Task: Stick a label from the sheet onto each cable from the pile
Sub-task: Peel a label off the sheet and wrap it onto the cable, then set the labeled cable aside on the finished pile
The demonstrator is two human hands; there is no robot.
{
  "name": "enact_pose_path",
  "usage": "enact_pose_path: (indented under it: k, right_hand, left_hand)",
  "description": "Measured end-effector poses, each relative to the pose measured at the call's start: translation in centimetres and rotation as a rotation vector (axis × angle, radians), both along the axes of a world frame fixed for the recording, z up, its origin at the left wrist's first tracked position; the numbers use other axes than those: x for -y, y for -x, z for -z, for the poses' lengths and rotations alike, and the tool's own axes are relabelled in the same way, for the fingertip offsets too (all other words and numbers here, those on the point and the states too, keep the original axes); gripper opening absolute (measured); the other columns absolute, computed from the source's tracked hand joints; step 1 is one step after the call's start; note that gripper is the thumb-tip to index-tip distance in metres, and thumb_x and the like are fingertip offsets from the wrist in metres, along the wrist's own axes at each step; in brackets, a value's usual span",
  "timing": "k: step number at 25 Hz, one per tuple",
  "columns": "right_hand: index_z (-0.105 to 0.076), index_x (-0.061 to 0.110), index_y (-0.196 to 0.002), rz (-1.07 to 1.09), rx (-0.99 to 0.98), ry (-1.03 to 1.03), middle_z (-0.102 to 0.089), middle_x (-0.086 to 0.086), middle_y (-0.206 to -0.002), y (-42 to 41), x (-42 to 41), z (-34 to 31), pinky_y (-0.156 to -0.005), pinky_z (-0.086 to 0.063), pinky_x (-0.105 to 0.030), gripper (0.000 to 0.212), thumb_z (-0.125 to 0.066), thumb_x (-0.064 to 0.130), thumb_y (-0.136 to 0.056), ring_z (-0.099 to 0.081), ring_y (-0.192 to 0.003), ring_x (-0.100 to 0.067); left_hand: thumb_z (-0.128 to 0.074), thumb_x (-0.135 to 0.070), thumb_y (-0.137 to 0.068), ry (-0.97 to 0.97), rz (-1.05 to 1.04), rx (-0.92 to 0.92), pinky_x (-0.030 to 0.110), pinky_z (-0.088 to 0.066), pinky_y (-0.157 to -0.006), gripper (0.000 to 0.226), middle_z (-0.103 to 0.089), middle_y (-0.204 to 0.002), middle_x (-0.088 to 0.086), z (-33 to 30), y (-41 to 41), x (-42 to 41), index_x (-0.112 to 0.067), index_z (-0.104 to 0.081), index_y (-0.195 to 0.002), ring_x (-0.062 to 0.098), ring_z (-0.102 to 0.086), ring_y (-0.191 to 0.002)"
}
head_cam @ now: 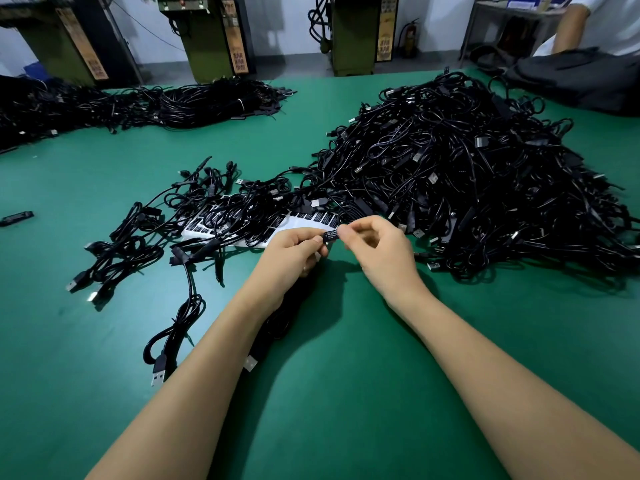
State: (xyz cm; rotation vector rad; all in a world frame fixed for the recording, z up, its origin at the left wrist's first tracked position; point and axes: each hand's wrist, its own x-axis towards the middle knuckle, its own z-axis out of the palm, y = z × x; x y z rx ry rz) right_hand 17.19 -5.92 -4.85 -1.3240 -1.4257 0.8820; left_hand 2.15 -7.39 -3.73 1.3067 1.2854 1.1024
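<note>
A green counter (329,375) filled most of the view, its surface matte and evenly lit from above, with soft shadows on it. Beyond its far edge stood three olive-green machines (207,39) on a grey floor (294,65), each carrying a tall narrow placard (239,43) with printed characters too small to read. The wall (277,22) behind them was pale, almost white. A red fire extinguisher (409,38) stood against that wall near the right-hand machine. Farther right was a grey metal table (502,12) with blue boxes on top. At the far right edge a person in a white shirt (613,22) stood by a dark bag (581,77) lying on the counter's corner.
</note>
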Motion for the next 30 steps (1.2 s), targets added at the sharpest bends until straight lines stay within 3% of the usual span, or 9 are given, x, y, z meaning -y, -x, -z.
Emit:
enact_pose_path:
  k: [5,7,11,16,19,26,30]
  right_hand:
    - [-0.062,0.022,-0.078,-0.085,-0.061,-0.033,-0.072,0.0,-0.068,0.0,0.3,-0.1,-0.077,-0.054,-0.037,0.013,-0.075,0.021,-0.082,-0.07,-0.073,-0.021]
    - [-0.063,0.018,-0.079,-0.137,-0.111,-0.04,-0.072,0.0,-0.067,-0.1,0.3,-0.2,-0.077,-0.055,-0.035,0.011,-0.07,0.012,-0.085,-0.07,-0.071,-0.017]
    - [-0.064,0.017,-0.078,-0.182,-0.188,0.029,-0.071,0.002,-0.064,-0.2,0.2,-0.5,-0.06,-0.045,-0.011,0.016,-0.059,0.011,-0.092,-0.062,-0.061,-0.004]
    - [-0.065,0.012,-0.077,-0.199,-0.239,0.001,-0.069,0.0,-0.061,-0.2,0.3,-0.7,-0.061,-0.047,-0.015,0.013,-0.065,0.012,-0.09,-0.062,-0.06,-0.008]
    - [-0.064,0.011,-0.075,-0.176,-0.287,0.043,-0.067,0.002,-0.057,-0.2,0.2,-1.0,-0.053,-0.041,-0.008,0.018,-0.058,0.006,-0.092,-0.06,-0.054,0.0]
    - [-0.064,0.006,-0.086,-0.196,-0.262,0.06,-0.067,0.002,-0.061,-0.4,0.3,-1.0,-0.054,-0.041,-0.007,0.016,-0.051,0.004,-0.096,-0.058,-0.055,0.003]
    - [-0.06,0.01,-0.094,-0.178,-0.156,0.028,-0.065,0.002,-0.067,-0.1,0.1,-0.4,-0.062,-0.044,-0.007,0.017,-0.046,0.003,-0.099,-0.058,-0.058,0.006]
  left_hand:
    - [-0.064,-0.028,-0.091,-0.166,0.0,-0.141,0.009,-0.033,-0.049,0.019,-0.057,-0.057,-0.017,-0.1,-0.5,0.7,-0.015,-0.071,-0.08,-0.002,-0.042,-0.049]
    - [-0.063,-0.022,-0.092,-0.202,0.001,-0.14,0.006,-0.034,-0.053,0.016,-0.06,-0.059,-0.019,-0.2,-0.6,0.8,-0.014,-0.07,-0.079,-0.005,-0.047,-0.053]
    - [-0.061,-0.011,-0.093,-0.224,-0.043,-0.128,0.005,-0.036,-0.055,0.013,-0.06,-0.059,-0.015,-0.2,-0.9,0.9,-0.011,-0.068,-0.081,-0.006,-0.049,-0.053]
    - [-0.064,-0.008,-0.09,-0.262,-0.047,-0.135,0.014,-0.04,-0.063,0.008,-0.063,-0.072,-0.003,-0.2,-1.0,1.0,-0.003,-0.07,-0.09,0.001,-0.051,-0.061]
    - [-0.065,-0.007,-0.089,-0.269,-0.061,-0.144,0.022,-0.042,-0.068,0.007,-0.066,-0.078,0.002,-0.1,-1.0,0.9,-0.004,-0.071,-0.093,0.008,-0.053,-0.067]
    - [-0.063,-0.019,-0.092,-0.226,-0.097,-0.15,0.021,-0.041,-0.061,0.017,-0.064,-0.066,-0.007,0.3,-1.0,0.6,-0.009,-0.071,-0.082,0.007,-0.05,-0.061]
    - [-0.059,-0.017,-0.094,-0.153,-0.07,-0.19,0.014,-0.034,-0.049,0.018,-0.063,-0.06,-0.012,0.4,-0.5,0.4,-0.014,-0.069,-0.079,0.001,-0.042,-0.048]
